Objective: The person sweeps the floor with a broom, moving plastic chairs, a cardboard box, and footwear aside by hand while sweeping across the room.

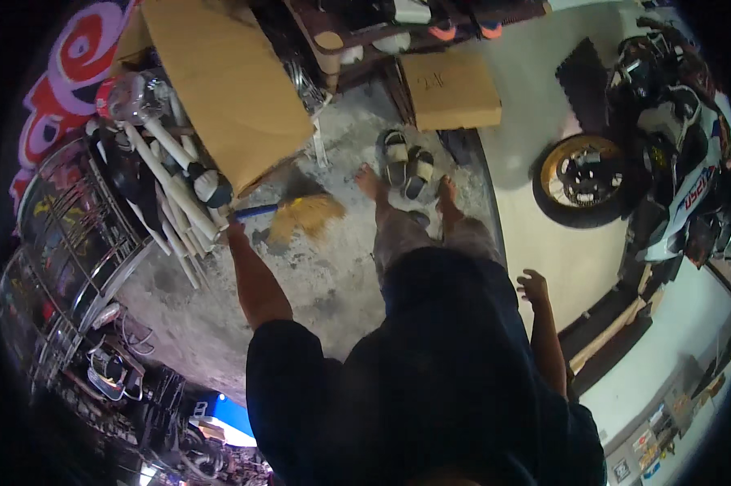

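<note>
My left hand (234,228) is stretched out to the left, at the ends of a bundle of pale tubes (177,200); whether its fingers grip something is too small to tell. Just beside it lies the blue handle (256,211) of a straw broom (308,215), whose bristles spread on the concrete floor. Above that hand stands a large cardboard sheet or box (232,91). On the other side, my right hand (532,285) hangs by my hip with its fingers apart and nothing in it. A pair of slide sandals (407,163) sits between my bare feet.
A closed cardboard box (450,91) is ahead, below a shelf (365,54). A wheel with a gold rim (581,181) and motorcycle parts (675,200) are at the right. A clear plastic jar (136,97) tops the tubes. Metal racks (80,261) line the left.
</note>
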### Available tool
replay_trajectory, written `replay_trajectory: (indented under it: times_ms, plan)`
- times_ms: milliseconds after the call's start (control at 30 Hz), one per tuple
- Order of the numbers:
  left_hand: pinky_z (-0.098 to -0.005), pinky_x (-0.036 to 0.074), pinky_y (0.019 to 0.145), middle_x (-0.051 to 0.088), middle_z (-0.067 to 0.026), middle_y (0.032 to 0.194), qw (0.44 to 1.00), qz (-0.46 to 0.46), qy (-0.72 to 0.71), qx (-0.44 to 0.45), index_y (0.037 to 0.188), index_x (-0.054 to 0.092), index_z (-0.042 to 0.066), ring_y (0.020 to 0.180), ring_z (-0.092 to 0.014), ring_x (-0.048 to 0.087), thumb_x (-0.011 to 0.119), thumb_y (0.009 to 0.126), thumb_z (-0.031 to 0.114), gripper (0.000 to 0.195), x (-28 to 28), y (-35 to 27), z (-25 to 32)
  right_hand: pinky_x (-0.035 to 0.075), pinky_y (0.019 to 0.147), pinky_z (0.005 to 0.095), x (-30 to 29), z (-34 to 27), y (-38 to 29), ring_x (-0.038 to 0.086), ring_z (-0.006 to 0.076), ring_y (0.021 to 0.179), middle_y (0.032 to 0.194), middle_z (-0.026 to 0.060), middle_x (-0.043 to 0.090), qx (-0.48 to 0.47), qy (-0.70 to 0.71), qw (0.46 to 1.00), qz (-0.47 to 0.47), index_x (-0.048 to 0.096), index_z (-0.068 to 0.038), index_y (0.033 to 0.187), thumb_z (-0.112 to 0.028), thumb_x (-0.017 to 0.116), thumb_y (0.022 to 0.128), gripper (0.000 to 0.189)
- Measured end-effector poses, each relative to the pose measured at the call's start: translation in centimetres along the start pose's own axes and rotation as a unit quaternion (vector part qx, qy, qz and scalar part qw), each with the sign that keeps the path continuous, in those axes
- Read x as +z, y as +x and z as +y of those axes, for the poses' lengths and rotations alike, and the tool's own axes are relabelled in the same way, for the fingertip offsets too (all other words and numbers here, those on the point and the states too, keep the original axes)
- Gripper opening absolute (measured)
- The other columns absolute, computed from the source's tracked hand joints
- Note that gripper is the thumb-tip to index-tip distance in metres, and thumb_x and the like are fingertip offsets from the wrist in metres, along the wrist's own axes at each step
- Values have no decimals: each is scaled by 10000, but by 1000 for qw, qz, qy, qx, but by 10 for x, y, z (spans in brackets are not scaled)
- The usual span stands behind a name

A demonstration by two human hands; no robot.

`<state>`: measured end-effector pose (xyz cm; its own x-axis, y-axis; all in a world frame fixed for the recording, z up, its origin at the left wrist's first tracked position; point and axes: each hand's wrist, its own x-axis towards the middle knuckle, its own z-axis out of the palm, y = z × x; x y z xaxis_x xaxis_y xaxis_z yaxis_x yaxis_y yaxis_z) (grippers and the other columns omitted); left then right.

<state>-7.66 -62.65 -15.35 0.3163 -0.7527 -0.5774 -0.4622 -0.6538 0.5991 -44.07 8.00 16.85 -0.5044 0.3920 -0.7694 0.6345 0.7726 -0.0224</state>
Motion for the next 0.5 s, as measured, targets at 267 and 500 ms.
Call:
replay_trajectory:
  times_ms: [267, 500]
  plan:
    - [-404, 503, 787, 699, -132, 916, 976, 166, 138, 26, 962, 691, 11, 839, -291, 663, 785, 657, 384, 491, 41, -119, -18, 494, 476, 310, 28, 0, 10, 649, 171, 597, 790, 135, 683, -21, -17, 999, -44, 576, -19, 1221, -147, 659, 761, 484]
    - [-391, 508, 780, 695, -141, 919, 933, -4, 269, 240, 960, 681, 23, 858, -295, 665, 673, 782, 267, 302, 37, -211, -17, 536, 682, 355, 73, 27, 34, 680, 238, 711, 889, 174, 690, -98, -66, 992, -49, 612, -30, 1185, -214, 702, 713, 515]
